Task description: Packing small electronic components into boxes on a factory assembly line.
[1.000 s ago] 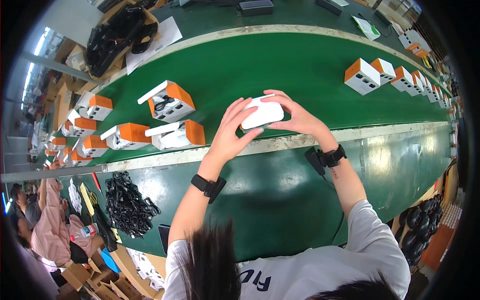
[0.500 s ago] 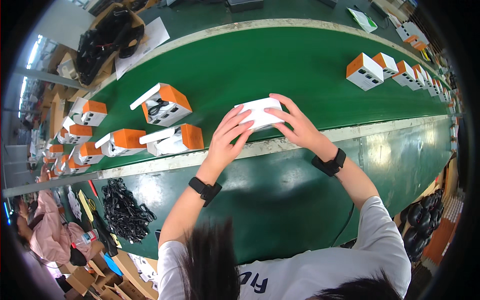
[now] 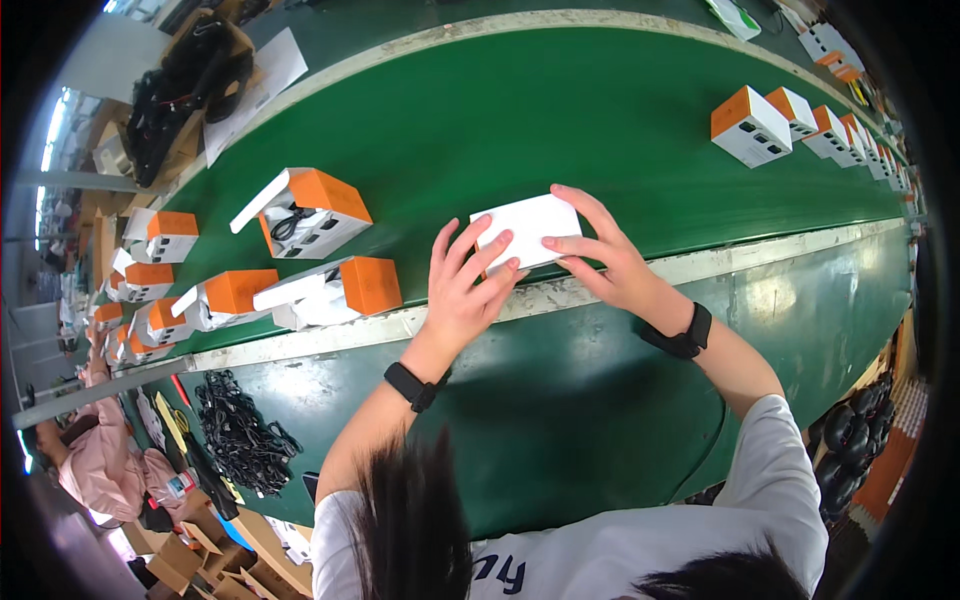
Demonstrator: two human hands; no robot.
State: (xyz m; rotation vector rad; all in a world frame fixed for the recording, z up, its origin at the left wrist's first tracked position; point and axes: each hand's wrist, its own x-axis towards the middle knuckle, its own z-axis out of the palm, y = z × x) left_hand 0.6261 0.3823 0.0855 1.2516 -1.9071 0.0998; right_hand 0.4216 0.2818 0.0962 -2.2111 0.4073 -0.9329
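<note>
We've got the green belt (image 3: 450,110) sweeping wide, the bench (image 3: 600,400) nearer us, a heap of black cables (image 3: 240,440) at its left. Open orange-and-white boxes (image 3: 328,192) sit left on the belt. The white box (image 3: 528,228)? Over the belt's near side, our left hand (image 3: 465,285) grasping one side, our right hand (image 3: 622,268) the other.

Head cam looks dn, near; rim unclear.

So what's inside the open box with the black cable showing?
Only a looped black cable is clear, just inside the mouth of the open box. Anything deeper can't be seen: the box's walls and the cable cover it.
</note>
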